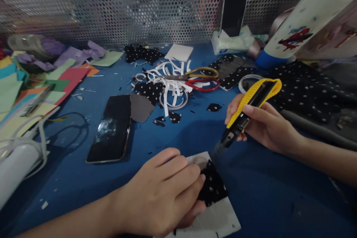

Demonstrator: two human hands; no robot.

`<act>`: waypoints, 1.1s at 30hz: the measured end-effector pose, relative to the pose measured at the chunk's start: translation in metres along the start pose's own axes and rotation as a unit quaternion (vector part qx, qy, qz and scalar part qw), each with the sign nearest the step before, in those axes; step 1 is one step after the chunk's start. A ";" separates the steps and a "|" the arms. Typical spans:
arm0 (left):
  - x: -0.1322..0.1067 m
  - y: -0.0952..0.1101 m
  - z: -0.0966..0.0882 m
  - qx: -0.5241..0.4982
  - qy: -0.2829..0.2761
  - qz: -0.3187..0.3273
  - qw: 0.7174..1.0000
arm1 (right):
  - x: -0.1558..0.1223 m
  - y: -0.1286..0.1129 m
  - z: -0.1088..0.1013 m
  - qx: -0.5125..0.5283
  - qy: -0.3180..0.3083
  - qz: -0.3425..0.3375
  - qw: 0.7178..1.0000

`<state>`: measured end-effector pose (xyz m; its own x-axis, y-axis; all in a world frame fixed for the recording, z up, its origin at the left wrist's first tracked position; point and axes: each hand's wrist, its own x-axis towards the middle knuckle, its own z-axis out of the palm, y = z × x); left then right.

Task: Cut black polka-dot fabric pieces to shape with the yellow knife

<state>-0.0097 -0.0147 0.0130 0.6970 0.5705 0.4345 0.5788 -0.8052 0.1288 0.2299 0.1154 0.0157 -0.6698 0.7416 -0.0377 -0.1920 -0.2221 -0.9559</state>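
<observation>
My right hand (264, 126) grips a yellow utility knife (247, 106) with a black slider, its blurred tip pointing down and left. Below it, my left hand (167, 189) is closed, fingertips pinching and pressing a piece of black polka-dot fabric (214, 186). That fabric lies on a pale square card (220, 219) on the blue table. The wrist and fingers of my left hand cover the left part of both card and fabric. The knife tip is just above the card's upper right corner, apart from the fabric.
A phone (111, 130) lies left of centre. Red-and-yellow-handled scissors (202, 79) rest on curled white strips (173, 70) with fabric scraps around. Coloured papers (64, 85) and a white cord (41, 137) are at left. A second phone (235, 7) stands behind, near a tilted white-and-blue bottle (301, 26).
</observation>
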 end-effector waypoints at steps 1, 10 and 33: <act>0.000 0.000 0.000 -0.001 0.001 -0.001 1.000 | 0.000 0.000 0.000 -0.001 -0.002 -0.004 1.000; -0.002 -0.001 0.000 -0.013 0.007 0.005 1.000 | -0.004 0.002 -0.002 -0.051 -0.061 -0.020 0.997; 0.001 -0.001 -0.001 0.001 -0.006 0.004 1.000 | -0.017 -0.023 0.004 -0.301 -0.185 -0.192 0.915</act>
<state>-0.0103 -0.0132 0.0144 0.7071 0.5652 0.4250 0.5732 -0.8100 0.1235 0.2429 0.1058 0.0394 -0.8545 0.4011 0.3299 -0.1089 0.4827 -0.8690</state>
